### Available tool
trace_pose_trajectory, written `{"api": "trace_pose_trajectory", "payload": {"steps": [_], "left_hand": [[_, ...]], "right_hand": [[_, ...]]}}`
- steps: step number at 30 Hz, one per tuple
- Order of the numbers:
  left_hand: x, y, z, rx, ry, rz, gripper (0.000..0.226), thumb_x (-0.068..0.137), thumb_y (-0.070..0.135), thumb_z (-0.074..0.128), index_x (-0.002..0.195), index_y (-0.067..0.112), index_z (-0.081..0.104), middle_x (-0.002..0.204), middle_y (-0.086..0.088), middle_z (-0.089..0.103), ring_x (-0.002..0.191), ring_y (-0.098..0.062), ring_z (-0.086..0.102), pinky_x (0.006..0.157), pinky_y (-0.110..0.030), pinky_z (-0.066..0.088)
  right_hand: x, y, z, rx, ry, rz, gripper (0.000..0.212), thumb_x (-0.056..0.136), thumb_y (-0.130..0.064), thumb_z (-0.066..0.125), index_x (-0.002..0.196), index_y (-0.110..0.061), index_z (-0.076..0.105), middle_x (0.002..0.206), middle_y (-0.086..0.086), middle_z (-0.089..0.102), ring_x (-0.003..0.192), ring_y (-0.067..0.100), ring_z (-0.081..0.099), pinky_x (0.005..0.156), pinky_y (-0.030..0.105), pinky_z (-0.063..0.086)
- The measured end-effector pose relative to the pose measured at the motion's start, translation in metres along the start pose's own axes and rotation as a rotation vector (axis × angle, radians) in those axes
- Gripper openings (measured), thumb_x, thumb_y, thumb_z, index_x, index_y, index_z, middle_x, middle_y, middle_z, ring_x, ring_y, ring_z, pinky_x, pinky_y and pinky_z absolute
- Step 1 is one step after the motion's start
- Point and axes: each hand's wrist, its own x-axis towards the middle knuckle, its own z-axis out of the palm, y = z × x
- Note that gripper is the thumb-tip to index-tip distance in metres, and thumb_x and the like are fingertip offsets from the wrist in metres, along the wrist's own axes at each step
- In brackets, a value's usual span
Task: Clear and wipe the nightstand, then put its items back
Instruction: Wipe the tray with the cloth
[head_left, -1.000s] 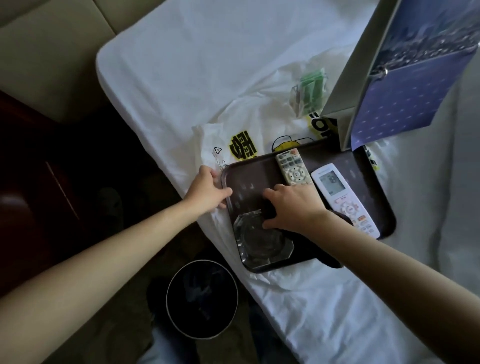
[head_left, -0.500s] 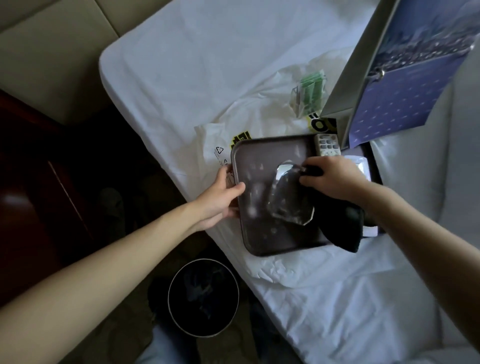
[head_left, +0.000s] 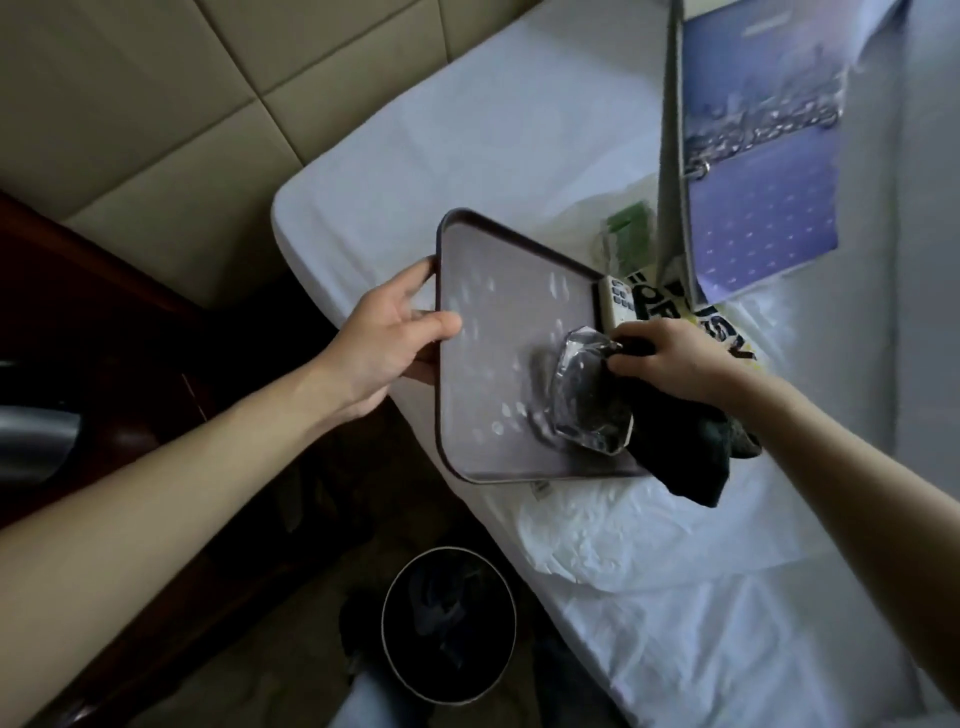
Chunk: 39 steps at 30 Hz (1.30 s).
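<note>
A dark brown tray (head_left: 498, 291) is tilted up over the bed's edge, its left side raised. My left hand (head_left: 387, 335) grips its left rim, thumb on top. A clear glass ashtray (head_left: 587, 400) stands tipped on edge on the tray's right half. My right hand (head_left: 670, 358) pinches the ashtray's upper rim and holds a dark cloth (head_left: 691, 452) that hangs below it. A white remote control (head_left: 618, 301) peeks out behind the tray's right rim, mostly hidden.
A white plastic bag (head_left: 613, 540) with yellow and black print lies under the tray on the white bed sheet (head_left: 467, 140). A standing calendar (head_left: 753, 171) and a small clear box with green contents (head_left: 628, 234) sit behind. A dark round bin (head_left: 449, 623) stands on the floor below.
The tray has been lifted and tilted up on its left side. The ashtray went from lying flat to standing on edge in my right hand. The remotes have slid behind the tray's right rim.
</note>
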Motion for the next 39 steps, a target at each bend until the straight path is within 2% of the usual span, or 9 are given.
{"api": "trace_pose_trajectory", "payload": {"steps": [10,14,17,22,26,29,31,34,39], "left_hand": [[-0.02,0.007,-0.054,0.09,0.081,-0.044,0.053,0.092,-0.005,0.046,0.136,0.024,0.048,0.076,0.009,0.073,0.055,-0.004,0.065,0.04,-0.018,0.048],[-0.028,0.001,-0.086,0.095,0.124,-0.059,0.05,0.092,-0.001,0.047,0.133,0.028,0.052,0.089,0.003,0.071,0.063,-0.007,0.066,0.044,-0.02,0.049],[-0.033,-0.007,-0.1,0.087,0.149,-0.06,0.049,0.092,0.0,0.047,0.127,0.033,0.052,0.089,0.011,0.073,0.069,-0.005,0.067,0.047,-0.021,0.051],[-0.035,-0.019,-0.113,0.062,0.132,-0.071,0.051,0.092,0.0,0.047,0.127,0.038,0.05,0.089,0.011,0.073,0.069,-0.006,0.066,0.05,-0.023,0.052],[-0.033,-0.027,-0.123,0.074,0.088,-0.075,0.055,0.093,0.002,0.047,0.137,0.034,0.043,0.087,0.006,0.073,0.068,-0.007,0.067,0.051,-0.024,0.053],[-0.031,-0.033,-0.129,0.085,0.057,-0.086,0.058,0.092,0.002,0.048,0.141,0.033,0.04,0.087,0.004,0.073,0.07,-0.009,0.068,0.055,-0.026,0.055],[-0.031,-0.037,-0.133,0.078,0.037,-0.094,0.058,0.092,0.003,0.048,0.142,0.032,0.039,0.087,0.004,0.074,0.071,-0.009,0.069,0.058,-0.027,0.056],[-0.03,-0.042,-0.139,0.059,0.019,-0.098,0.059,0.089,0.006,0.054,0.139,0.034,0.04,0.091,0.004,0.074,0.073,-0.009,0.069,0.059,-0.027,0.056],[-0.027,-0.053,-0.145,0.046,0.02,-0.089,0.058,0.092,0.002,0.047,0.142,0.03,0.038,0.094,0.007,0.072,0.073,-0.007,0.068,0.055,-0.023,0.056]], "right_hand": [[0.008,0.026,0.02,-0.094,0.075,0.206,0.025,0.083,-0.036,0.061,0.105,-0.028,0.066,0.105,0.01,0.067,0.097,0.03,0.06,0.078,0.036,0.049],[0.017,0.029,0.023,-0.092,0.065,0.287,0.024,0.082,-0.036,0.059,0.103,-0.027,0.065,0.103,0.009,0.066,0.093,0.029,0.06,0.075,0.034,0.049],[0.026,0.017,0.026,-0.171,0.082,0.336,0.028,0.083,-0.035,0.057,0.108,-0.022,0.063,0.105,0.013,0.064,0.094,0.031,0.059,0.068,0.031,0.043],[0.029,-0.037,0.037,-0.288,0.248,0.134,0.035,0.083,-0.039,0.061,0.112,-0.02,0.06,0.107,0.014,0.065,0.097,0.033,0.06,0.07,0.034,0.043],[0.034,-0.088,0.049,-0.336,0.152,-0.041,0.043,0.081,-0.055,0.058,0.103,-0.02,0.066,0.103,0.012,0.066,0.097,0.033,0.061,0.069,0.032,0.042],[0.05,-0.107,0.066,-0.325,-0.001,0.075,0.073,0.073,-0.072,0.055,0.114,-0.012,0.058,0.114,0.012,0.061,0.107,0.032,0.058,0.075,0.033,0.04],[0.061,-0.101,0.075,-0.242,0.03,0.19,0.081,0.071,-0.071,0.058,0.121,-0.007,0.05,0.121,0.013,0.058,0.112,0.032,0.056,0.081,0.036,0.043],[0.07,-0.084,0.078,-0.072,0.065,0.369,0.079,0.07,-0.068,0.063,0.116,-0.005,0.053,0.118,0.016,0.059,0.11,0.034,0.056,0.081,0.037,0.043],[0.075,-0.077,0.082,-0.056,0.04,0.365,0.063,0.073,-0.061,0.066,0.102,-0.006,0.058,0.106,0.017,0.062,0.099,0.035,0.059,0.07,0.034,0.04]]}}
